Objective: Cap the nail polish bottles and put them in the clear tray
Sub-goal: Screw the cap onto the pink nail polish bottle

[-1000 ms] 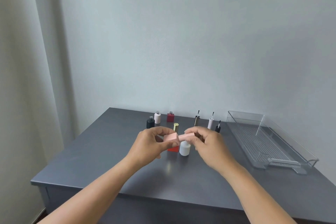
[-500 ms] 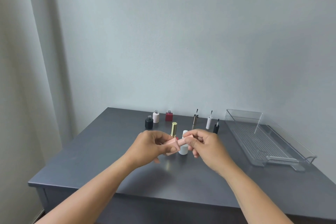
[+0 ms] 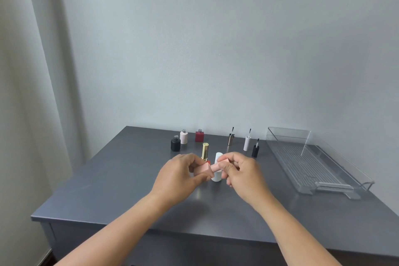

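Observation:
A pink nail polish bottle (image 3: 204,169) lies sideways in the air between my hands, over the middle of the grey table (image 3: 112,179). My left hand (image 3: 179,177) grips its square body; my right hand (image 3: 241,174) pinches its pink cap (image 3: 223,161). Behind them stand a capped white bottle (image 3: 217,176) and a red bottle with a gold cap (image 3: 204,150). Three uncapped bottles, black (image 3: 175,143), pale pink (image 3: 183,136) and dark red (image 3: 199,135), stand at the back. Three brush caps, metallic (image 3: 231,138), white (image 3: 247,142) and black (image 3: 255,150), stand upright to the right.
The clear tray (image 3: 323,187) lies empty along the table's right side, its long axis running front to back. A wall stands behind the table, and a pale curtain (image 3: 26,93) hangs at the left. The table's front edge is near my forearms.
Both hands stayed together on the pink bottle, and its body has turned slightly in my fingers. The view shifted a little; the standing bottles and caps have not moved.

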